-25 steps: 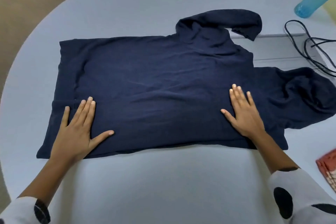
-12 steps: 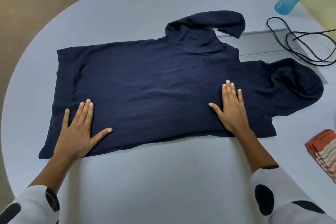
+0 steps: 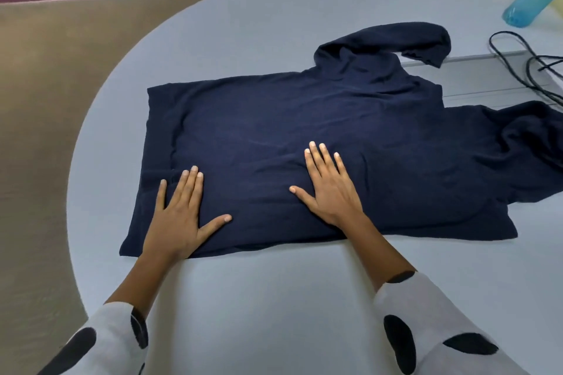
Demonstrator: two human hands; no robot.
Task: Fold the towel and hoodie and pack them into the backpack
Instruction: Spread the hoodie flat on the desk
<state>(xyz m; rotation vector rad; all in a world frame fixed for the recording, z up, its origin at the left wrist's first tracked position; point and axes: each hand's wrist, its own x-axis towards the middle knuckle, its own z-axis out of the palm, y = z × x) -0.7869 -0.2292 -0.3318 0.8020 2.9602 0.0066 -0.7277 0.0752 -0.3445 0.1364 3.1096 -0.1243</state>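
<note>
hoodie [image 3: 304, 137]: soft, floppy, light; lies flat on the bench [image 3: 274, 298].
left hand [image 3: 179, 216]: fingers flat, pressing the hoodie.
right hand [image 3: 329, 189]: the same.
best hold: pinch the edges.

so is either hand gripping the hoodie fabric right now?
No. The left hand and right hand both lie flat with straight fingers on the navy hoodie.

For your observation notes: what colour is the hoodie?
Dark navy blue hoodie, plain; the head view shows it.
</note>
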